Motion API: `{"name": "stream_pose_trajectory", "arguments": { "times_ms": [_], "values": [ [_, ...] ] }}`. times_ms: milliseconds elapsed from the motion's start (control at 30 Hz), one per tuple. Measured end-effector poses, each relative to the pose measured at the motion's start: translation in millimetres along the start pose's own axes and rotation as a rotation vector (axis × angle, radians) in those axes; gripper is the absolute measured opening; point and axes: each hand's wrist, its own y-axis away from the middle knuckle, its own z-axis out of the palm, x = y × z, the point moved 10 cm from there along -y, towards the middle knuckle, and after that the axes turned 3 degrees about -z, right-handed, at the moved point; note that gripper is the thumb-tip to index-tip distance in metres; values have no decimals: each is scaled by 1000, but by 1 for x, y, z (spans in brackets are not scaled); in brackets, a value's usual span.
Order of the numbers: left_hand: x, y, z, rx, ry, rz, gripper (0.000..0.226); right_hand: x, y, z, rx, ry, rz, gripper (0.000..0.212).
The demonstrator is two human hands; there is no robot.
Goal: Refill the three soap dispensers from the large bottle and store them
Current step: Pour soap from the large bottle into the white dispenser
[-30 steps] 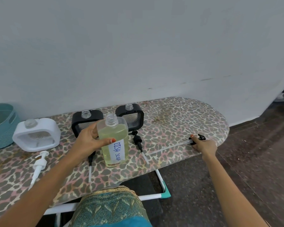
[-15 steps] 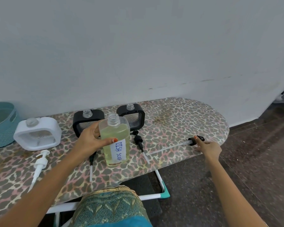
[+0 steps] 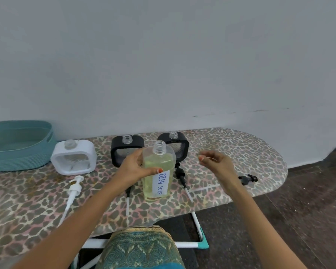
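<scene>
Head view, from my remote seat: nearest the camera I see a teal patterned garment (image 3: pixel 140 247) at the bottom edge, and beyond it the bench (image 3: pixel 27 210) with its leopard-print cover.

On the near part of the bench lie the loose pumps. A white pump (image 3: pixel 75 188) lies to the left. A black pump (image 3: pixel 127 200) is partly hidden by the left forearm. A second black pump (image 3: pixel 180 175) lies just right of the bottle, and a third black pump (image 3: pixel 247 179) sits near the bench's right end, its long tube pointing left.

In the middle, the left hand (image 3: pixel 134 167) grasps the large bottle (image 3: pixel 157 177) around its upper body. The bottle is upright and uncapped, and looks to rest on the bench. It holds yellowish liquid and carries a label reading DISH SOAP. The right hand (image 3: pixel 215 164) hovers to the right of the bottle, apart from it, fingers loosely curled and holding nothing.

Behind stand three uncapped dispensers in a row. The white dispenser (image 3: pixel 74 158) is on the left. The left black dispenser (image 3: pixel 122 150) is behind the left hand, and the right black dispenser (image 3: pixel 179 146) is partly hidden by the bottle's neck.

A teal basket (image 3: pixel 19 146) sits at the far left, against the pale wall (image 3: pixel 163 65).
</scene>
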Motion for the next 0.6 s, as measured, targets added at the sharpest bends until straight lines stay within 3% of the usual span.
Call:
{"name": "stream_pose_trajectory", "arguments": {
  "times_ms": [100,200,267,333,500,600],
  "values": [
    [-3,-1,-2,16,-2,-4,79,-2,0,55,-253,95,-35,38],
    [-3,-2,-3,24,4,11,74,18,5,100,-500,141,-1,75],
    [-3,-2,-2,22,4,27,73,26,10,120,-595,110,28,86],
    [-3,-2,-2,15,1,40,72,30,12,132,-617,66,52,78],
    [-6,-4,1,-16,38,37,68,33,4,132,-491,78,-3,56],
    [-4,0,6,-81,15,23,92,31,5,129,-465,61,-27,50]
  ]
}}
